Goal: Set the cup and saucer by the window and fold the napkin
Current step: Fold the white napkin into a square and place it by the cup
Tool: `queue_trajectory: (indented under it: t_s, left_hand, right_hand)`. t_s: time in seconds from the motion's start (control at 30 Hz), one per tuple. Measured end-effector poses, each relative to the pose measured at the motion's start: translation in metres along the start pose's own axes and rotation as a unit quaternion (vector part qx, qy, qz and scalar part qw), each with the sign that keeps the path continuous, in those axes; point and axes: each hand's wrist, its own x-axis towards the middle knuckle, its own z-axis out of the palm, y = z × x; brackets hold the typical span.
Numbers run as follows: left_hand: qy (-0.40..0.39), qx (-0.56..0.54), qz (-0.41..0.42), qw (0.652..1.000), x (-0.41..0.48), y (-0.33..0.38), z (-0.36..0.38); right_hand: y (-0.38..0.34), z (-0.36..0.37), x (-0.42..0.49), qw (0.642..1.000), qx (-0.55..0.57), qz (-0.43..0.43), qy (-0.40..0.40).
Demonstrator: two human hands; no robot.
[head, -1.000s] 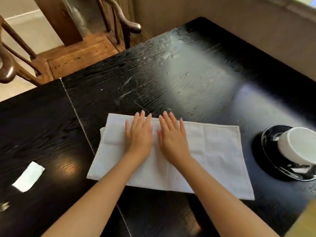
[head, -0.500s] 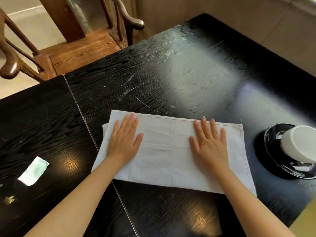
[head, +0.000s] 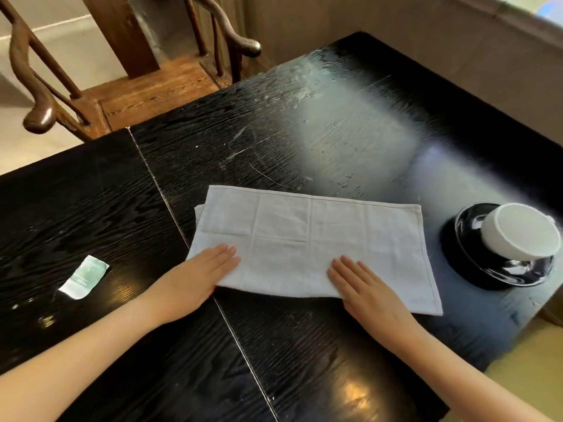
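A white cloth napkin [head: 310, 239] lies folded into a long rectangle on the black wooden table [head: 274, 138]. My left hand [head: 195, 278] rests flat on its near left corner, fingers together on top of the cloth. My right hand [head: 365, 287] lies flat on the near edge, right of the middle. Both thumbs are hidden. To the right of the napkin a white cup [head: 521, 233] sits upside down and tilted on a glossy black saucer [head: 475, 266], close to the table's right edge.
A small white and green paper packet [head: 83, 277] lies on the left part of the table. A seam [head: 170, 208] splits the tabletop. A wooden armchair [head: 146, 86] stands at the far left. A beige wall with a window sill [head: 457, 28] runs along the far right.
My hands slid apart from the napkin's middle toward its ends, then drew back to its near edge. The napkin, cup and saucer have stayed in place.
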Motion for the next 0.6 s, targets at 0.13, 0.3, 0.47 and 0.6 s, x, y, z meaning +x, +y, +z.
queue_trajectory:
  t_s: [0.13, 0.3, 0.47, 0.6]
  left_hand:
    - [0.023, 0.041, -0.022, 0.999, -0.009, 0.001, -0.004]
    - [0.05, 0.053, -0.021, 0.997, -0.033, 0.025, -0.01]
    - [0.078, 0.065, 0.011, 0.995, -0.07, 0.061, -0.003]
    - [0.026, 0.04, 0.008, 0.999, -0.111, 0.099, -0.003]
  right_hand:
    - [0.006, 0.005, -0.011, 0.998, 0.046, 0.027, 0.034]
    - [-0.006, 0.001, -0.046, 0.994, 0.052, 0.059, 0.078]
    - [-0.022, 0.009, -0.106, 0.992, 0.085, 0.075, 0.059]
    - [-0.032, 0.006, -0.139, 0.991, 0.103, 0.086, 0.028]
